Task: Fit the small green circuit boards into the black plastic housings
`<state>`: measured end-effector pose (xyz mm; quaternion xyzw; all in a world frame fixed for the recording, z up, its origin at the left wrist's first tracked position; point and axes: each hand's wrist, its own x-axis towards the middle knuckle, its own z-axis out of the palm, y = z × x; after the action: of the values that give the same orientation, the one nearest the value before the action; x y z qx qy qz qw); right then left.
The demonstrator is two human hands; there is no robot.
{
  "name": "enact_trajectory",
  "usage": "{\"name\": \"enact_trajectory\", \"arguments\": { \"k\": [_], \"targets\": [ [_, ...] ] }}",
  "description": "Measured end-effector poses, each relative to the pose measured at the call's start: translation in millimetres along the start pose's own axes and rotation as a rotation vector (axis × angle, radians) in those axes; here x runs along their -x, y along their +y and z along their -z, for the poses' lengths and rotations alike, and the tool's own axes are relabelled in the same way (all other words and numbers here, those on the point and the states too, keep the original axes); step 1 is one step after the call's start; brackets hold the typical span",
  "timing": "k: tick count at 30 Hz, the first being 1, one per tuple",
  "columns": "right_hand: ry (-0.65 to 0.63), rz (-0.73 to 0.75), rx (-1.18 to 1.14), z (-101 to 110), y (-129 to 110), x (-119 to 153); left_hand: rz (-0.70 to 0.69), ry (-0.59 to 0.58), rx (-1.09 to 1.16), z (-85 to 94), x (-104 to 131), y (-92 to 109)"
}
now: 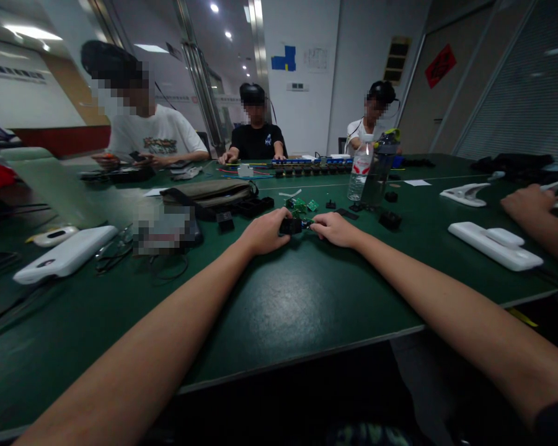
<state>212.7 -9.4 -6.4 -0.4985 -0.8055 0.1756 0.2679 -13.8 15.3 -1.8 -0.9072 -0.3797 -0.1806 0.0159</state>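
My left hand point(266, 231) is closed around a small black plastic housing point(292, 227), just above the green table point(279, 310). From the right, my right hand point(337, 230) meets it, thumb and fingers pinched at the housing's right end. What those fingertips grip is too small to make out. Right behind the housing lie green circuit boards point(298, 204), one of them a loose square board point(312, 205). Small black plastic parts point(330, 204) are scattered beyond my right hand, with a black block point(390, 219) farther right.
A clear bottle point(359, 170) and a dark bottle point(379, 173) stand behind my right hand. Left are a bag point(209, 193), black trays point(255, 207) and a white device point(65, 254). White devices point(495, 246) lie right, near another person's hand point(527, 203). Several people sit around the table.
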Motion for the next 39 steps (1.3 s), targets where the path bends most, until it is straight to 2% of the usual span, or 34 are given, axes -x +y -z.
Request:
{"name": "enact_trajectory", "arguments": {
  "k": [39],
  "targets": [
    [-0.024, 0.049, 0.066, -2.2, -0.6, 0.1, -0.058, -0.029, -0.055, -1.2, -0.6, 6.2]
  ]
}}
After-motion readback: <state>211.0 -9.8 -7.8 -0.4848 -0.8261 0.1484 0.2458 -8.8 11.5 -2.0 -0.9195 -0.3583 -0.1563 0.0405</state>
